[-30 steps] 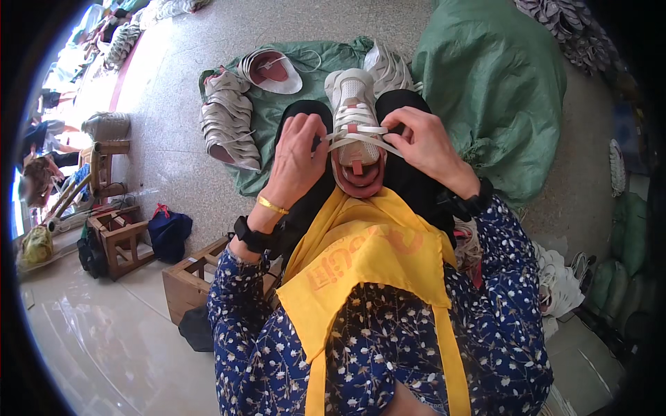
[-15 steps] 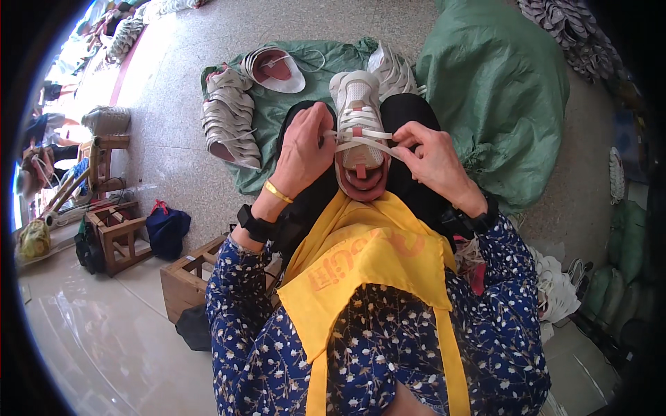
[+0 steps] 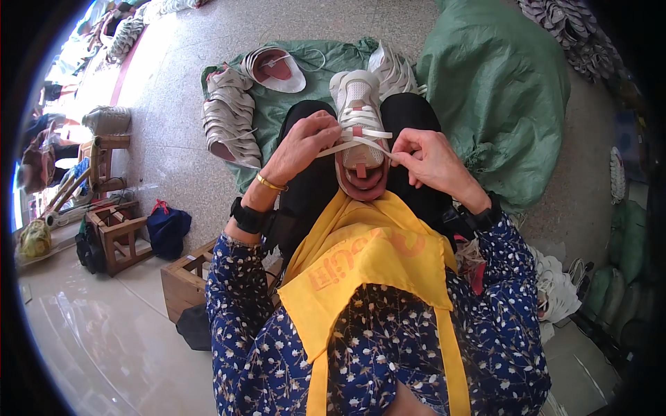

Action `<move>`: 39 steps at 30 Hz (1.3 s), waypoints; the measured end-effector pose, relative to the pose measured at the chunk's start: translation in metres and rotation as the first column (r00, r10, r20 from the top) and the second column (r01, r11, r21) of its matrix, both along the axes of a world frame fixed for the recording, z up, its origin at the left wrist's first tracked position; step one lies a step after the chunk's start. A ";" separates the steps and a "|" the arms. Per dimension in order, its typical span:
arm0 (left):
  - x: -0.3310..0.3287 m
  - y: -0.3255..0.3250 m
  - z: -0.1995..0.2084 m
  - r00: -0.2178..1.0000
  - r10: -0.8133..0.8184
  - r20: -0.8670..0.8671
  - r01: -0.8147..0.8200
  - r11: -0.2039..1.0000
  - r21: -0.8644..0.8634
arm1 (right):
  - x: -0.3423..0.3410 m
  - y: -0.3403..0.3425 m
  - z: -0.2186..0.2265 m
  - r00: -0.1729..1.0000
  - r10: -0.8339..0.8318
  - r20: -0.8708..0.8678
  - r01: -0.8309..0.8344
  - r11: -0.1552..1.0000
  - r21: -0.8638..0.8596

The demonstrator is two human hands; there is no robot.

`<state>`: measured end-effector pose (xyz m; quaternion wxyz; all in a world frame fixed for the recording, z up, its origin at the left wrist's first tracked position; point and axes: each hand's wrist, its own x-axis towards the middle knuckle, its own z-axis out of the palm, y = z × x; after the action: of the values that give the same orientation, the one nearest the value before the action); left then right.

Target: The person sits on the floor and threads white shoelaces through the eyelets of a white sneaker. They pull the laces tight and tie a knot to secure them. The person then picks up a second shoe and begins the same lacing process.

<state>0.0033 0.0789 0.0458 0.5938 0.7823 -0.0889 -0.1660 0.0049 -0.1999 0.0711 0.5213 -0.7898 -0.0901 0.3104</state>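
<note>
White flat lace (image 3: pixel 355 141) across mesh shoe (image 3: pixel 363 158)

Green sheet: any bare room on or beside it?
Bare: green sheet between the left shoe stack and left knee; floor between that stack and the wooden stool. Crowded: the shoe, with left hand and right hand at its laces.

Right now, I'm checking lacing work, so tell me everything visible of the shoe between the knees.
The shoe is off-white, with mesh-like toe and tongue, pinkish tabs and lining. It sits between the black-trousered knees, toe away from the person, opening toward the yellow apron. White laces criss-cross it, untied. The right hand pinches a lace at its right; the left hand curls by its left edge.
</note>
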 end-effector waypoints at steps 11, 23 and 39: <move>-0.001 0.002 -0.003 0.994 0.086 -0.066 -0.087 0.996 -0.017 | -0.002 0.000 -0.013 0.762 0.093 0.641 -0.006 0.991 -0.137; -0.001 0.000 -0.015 0.966 0.086 0.243 -0.155 0.947 0.283 | -0.002 0.004 -0.024 0.679 0.111 0.725 -0.021 0.991 -0.132; -0.054 -0.003 0.003 0.828 0.037 0.559 -0.265 0.905 0.332 | -0.005 0.005 -0.025 0.642 0.099 0.761 0.012 0.990 -0.139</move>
<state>-0.0510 0.0762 0.0493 0.3852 0.9049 -0.1539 0.0952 -0.0005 -0.1952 0.0460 0.3734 -0.8770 -0.3004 -0.0347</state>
